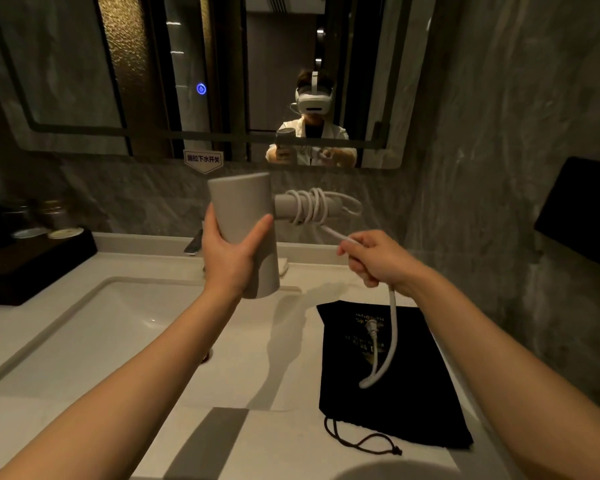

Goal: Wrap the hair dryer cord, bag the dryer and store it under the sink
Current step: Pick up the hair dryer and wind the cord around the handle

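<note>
My left hand (231, 252) grips the barrel of a grey hair dryer (245, 206), held upright above the sink with its handle pointing right. Several turns of white cord (310, 206) are wound around that handle. My right hand (374, 259) is closed on the cord just right of the handle. The loose end hangs below my fist in a loop, and the plug (371, 327) dangles over a black drawstring bag (406, 393) lying flat on the counter at the right.
A white sink basin (94, 337) lies below my left arm, with the faucet (194, 242) behind it. A dark tray (32, 268) with jars stands at the back left. A mirror (222, 74) covers the wall ahead; a marble wall closes the right side.
</note>
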